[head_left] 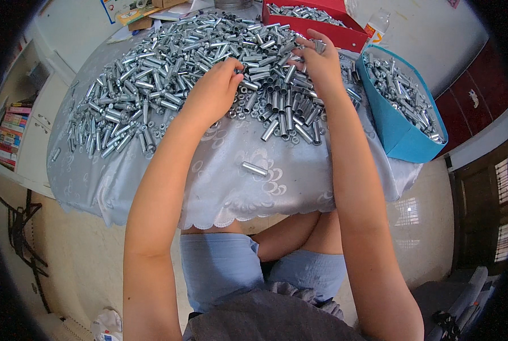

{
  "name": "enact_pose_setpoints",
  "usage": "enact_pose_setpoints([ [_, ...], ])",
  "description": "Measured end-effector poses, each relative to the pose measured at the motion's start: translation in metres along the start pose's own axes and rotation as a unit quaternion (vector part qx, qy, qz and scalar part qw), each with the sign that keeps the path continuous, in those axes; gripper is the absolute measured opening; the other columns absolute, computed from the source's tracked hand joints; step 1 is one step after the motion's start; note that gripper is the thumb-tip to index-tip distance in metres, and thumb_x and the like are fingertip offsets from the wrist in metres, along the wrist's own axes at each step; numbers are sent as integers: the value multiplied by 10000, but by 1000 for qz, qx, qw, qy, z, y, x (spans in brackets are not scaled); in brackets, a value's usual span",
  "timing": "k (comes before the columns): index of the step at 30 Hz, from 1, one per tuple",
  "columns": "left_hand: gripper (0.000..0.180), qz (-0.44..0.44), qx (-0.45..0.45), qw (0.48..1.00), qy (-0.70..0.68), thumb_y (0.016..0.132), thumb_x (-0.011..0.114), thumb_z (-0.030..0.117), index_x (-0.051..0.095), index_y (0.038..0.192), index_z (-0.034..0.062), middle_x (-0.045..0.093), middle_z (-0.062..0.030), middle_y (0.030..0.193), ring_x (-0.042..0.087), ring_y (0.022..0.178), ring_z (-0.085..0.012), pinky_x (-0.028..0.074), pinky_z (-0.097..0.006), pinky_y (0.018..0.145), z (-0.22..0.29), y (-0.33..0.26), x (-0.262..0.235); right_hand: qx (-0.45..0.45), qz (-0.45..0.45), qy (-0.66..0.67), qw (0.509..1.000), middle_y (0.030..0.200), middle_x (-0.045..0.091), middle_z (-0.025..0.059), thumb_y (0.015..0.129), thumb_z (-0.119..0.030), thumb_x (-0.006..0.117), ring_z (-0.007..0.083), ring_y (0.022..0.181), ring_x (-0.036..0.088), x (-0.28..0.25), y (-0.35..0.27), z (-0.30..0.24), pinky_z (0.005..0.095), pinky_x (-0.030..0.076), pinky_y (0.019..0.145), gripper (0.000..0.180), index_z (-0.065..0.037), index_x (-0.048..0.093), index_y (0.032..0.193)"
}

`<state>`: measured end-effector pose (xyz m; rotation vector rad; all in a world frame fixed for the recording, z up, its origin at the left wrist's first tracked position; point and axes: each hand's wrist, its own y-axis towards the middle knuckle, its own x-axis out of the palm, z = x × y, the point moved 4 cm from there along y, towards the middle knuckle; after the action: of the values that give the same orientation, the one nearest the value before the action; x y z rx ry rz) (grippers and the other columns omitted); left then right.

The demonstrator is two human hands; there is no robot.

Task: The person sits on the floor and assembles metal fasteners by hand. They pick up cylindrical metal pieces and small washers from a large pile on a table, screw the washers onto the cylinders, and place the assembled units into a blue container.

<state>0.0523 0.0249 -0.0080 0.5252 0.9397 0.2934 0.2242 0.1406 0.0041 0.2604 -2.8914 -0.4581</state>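
A big heap of shiny metal sleeves and bolts (151,74) covers much of the table. My left hand (213,94) is at the heap's near middle, its fingers curled and pressed toward the thumb; whatever lies in them is hidden. Farther right, my right hand (321,65) reaches over the heap with its fingers spread apart, and I make out nothing gripped in it. Between the hands lie loose metal sleeves (285,108), with small nuts (245,105) beside them. One single sleeve (254,169) rests apart on the cloth, nearer to me.
A blue fabric bin (401,133) full of metal parts stands at the right table edge. Behind it are a red box (316,24) with more parts and a clear bottle (377,25). The silvery tablecloth (208,196) hangs over the near edge, above my lap.
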Motion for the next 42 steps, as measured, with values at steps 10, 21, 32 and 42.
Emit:
enact_pose_setpoints([
  [10,181,-3,-4,1000,-4,846,507,112,506,1003,21,564,-115,799,555,737,-235,434,-313,667,0,0,0,-192,-54,-294,935,1029,548,82,762,74,507,126,765,604,4,-5,-1,225,461,585,433,-57,437,1168],
  [21,182,-5,-11,1000,-3,848,505,115,501,1004,23,581,-123,814,569,754,-249,440,-327,681,3,0,0,-167,-58,-248,953,994,576,92,760,-155,598,131,641,525,4,-3,3,265,435,621,424,-49,472,1150],
  [32,262,-6,-17,999,-36,816,575,116,486,1047,32,598,-107,823,588,721,-213,446,-309,641,-1,2,0,-290,-131,-263,911,1265,435,159,760,-277,569,274,1026,475,14,-1,-2,324,358,863,494,-149,474,1228],
  [42,307,0,-6,999,-43,787,603,169,486,1032,27,557,-94,786,547,711,-236,437,-326,641,5,1,-4,-235,-96,-229,940,894,578,73,652,129,352,162,795,480,12,-9,-17,254,411,726,500,-89,560,1051],
])
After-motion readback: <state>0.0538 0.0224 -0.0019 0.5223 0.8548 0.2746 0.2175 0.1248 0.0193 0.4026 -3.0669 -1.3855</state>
